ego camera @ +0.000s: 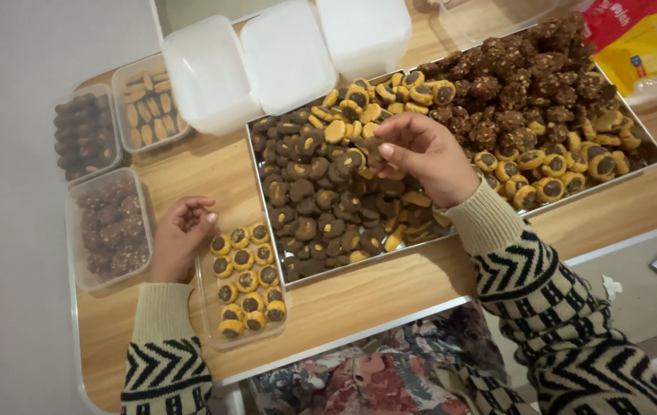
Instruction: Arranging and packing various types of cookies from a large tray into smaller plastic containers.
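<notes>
Wooden worktop [190, 173] lay under everything. We held our right hand [424, 154] over the big metal tray [655, 150], its fingers [390, 134] pinched together on a dark cookie [372, 147]. Our left hand [178, 234] rested half curled, gripping nothing, just beside the clear box [209, 323] of yellow chocolate-centred cookies [248, 280].

tray [655, 154]: shiny metal | table [359, 300]: matt wood grain | containers [213, 307]: clear glossy plastic | sleeves [543, 307]: knitted cloth
</notes>
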